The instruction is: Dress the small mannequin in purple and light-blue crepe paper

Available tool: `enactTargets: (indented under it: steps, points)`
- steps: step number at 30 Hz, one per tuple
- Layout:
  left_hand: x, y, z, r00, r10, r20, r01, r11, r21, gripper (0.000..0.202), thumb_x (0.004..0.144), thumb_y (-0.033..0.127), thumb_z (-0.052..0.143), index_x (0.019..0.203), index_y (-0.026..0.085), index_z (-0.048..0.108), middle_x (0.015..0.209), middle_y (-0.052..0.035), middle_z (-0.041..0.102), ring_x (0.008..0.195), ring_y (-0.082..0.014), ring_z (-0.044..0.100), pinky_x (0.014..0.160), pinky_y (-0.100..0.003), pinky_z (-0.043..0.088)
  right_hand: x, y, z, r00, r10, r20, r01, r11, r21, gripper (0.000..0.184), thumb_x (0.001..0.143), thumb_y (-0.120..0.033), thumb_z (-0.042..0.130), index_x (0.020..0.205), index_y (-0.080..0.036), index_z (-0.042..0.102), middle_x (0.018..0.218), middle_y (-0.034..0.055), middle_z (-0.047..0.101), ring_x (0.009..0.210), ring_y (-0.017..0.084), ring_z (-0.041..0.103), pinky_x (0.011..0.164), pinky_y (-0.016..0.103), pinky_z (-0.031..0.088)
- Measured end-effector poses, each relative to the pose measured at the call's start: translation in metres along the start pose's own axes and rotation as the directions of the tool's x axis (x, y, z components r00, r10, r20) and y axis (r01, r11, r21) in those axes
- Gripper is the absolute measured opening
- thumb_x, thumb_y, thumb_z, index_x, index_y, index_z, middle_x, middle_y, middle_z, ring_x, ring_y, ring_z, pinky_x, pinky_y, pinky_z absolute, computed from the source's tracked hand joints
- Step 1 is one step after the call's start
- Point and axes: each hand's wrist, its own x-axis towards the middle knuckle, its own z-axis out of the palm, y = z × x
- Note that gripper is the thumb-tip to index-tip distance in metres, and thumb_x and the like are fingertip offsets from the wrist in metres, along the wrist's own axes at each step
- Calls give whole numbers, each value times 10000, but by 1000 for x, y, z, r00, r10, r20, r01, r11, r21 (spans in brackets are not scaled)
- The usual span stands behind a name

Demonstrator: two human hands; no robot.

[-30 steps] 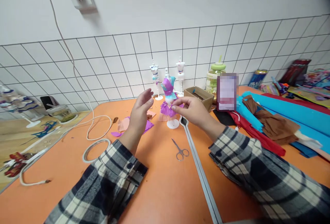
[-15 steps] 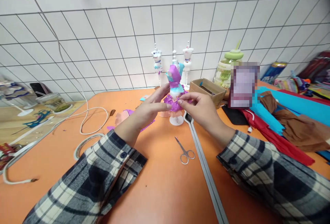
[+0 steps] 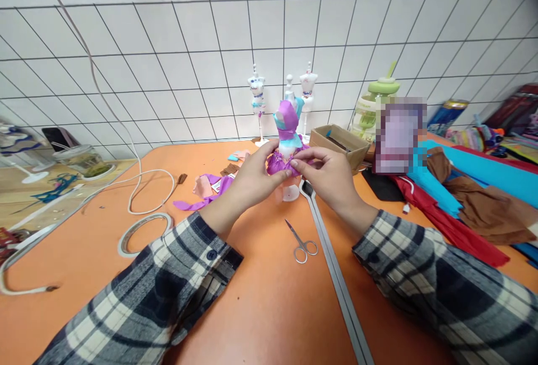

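A small dress-form mannequin (image 3: 290, 143) stands upright on a white base between my hands, with purple and light blue material around its top. Around its waist sits a ruffled purple skirt (image 3: 277, 163). My left hand (image 3: 257, 179) wraps the skirt's left side, with the thumb pressed on its front. On the right, my right hand (image 3: 327, 173) pinches the skirt's front edge between thumb and forefinger. The back of the skirt and some fingers are hidden. Nearer to me lie small scissors (image 3: 300, 244), apart from both hands.
Two more mannequins (image 3: 258, 93) stand by the tiled wall. A cardboard box (image 3: 355, 152), a green-lidded bottle (image 3: 380, 96) and a blurred-out upright screen (image 3: 395, 141) are at right. Purple scraps (image 3: 195, 204), a tape roll (image 3: 121, 241) and a cable (image 3: 140, 174) lie left; a grey strap-like strip (image 3: 336, 275) runs toward me.
My left hand has shifted slightly right and closed more around the skirt, its thumb now nearer my right fingertips. The whole view has moved slightly. My right hand keeps its pinch.
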Motion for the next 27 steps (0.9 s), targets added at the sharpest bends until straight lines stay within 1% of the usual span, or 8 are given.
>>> enactTargets:
  steps: [5,9,11,15,18,23,25,27]
  points:
    - [-1,2,2,1000,18,-14,-18,1000,1,541,806,211,685,1328,180,548,1351,-105,619,1241,-272,567,1060,-411,421,-2,-1,1,1000,13,-17,-13,1000,4,127,769,-290,719,812,-170,725,729,28,705,588,139,616,572,278,495]
    - [0,3,4,999,27,-17,-27,999,17,538,791,189,685,1315,184,565,1339,-108,627,1222,-273,578,1050,-418,427,-3,-3,2,999,35,-17,-34,999,32,133,768,-298,718,796,-175,678,700,17,672,552,127,588,524,264,471]
    - [0,4,5,999,34,-17,-34,999,1,541,785,183,687,1313,182,568,1337,-108,629,1223,-270,579,1056,-416,422,-3,-4,2,998,47,-34,-45,997,57,151,753,-291,732,786,-187,627,686,0,644,531,118,572,504,258,461]
    - [0,3,4,999,33,-16,-34,998,-52,527,786,173,686,1301,192,578,1340,-92,630,1242,-258,569,1066,-398,418,-3,-3,2,995,81,-56,-71,985,158,284,725,-269,758,768,-220,482,684,-36,596,513,105,567,488,247,471]
    - [0,3,3,999,26,-26,-27,998,-57,513,781,199,712,1281,205,596,1324,-79,640,1246,-262,566,1072,-401,413,-1,0,3,994,100,-37,-92,979,182,314,725,-286,755,757,-222,449,695,-35,595,542,104,574,500,243,489]
    - [0,8,-1,1000,3,29,1,990,-140,464,796,330,744,1233,209,646,1283,-68,670,1231,-274,578,1071,-395,413,2,4,3,993,109,-43,-96,966,238,386,681,-324,785,740,-224,418,703,-35,597,598,114,588,516,237,492]
    - [0,10,-2,1000,-26,6,27,990,-141,401,824,359,719,1190,204,672,1241,-65,694,1201,-265,599,1061,-383,420,2,5,3,995,91,-41,-79,969,234,370,687,-320,782,727,-220,428,679,-40,578,594,111,579,528,240,489]
    - [1,8,-1,997,-50,-56,42,990,-132,350,842,357,699,1150,191,686,1205,-72,709,1161,-255,620,1040,-377,437,1,5,4,997,69,-30,-60,972,228,323,706,-304,766,726,-214,457,679,-36,576,619,115,586,565,249,498]
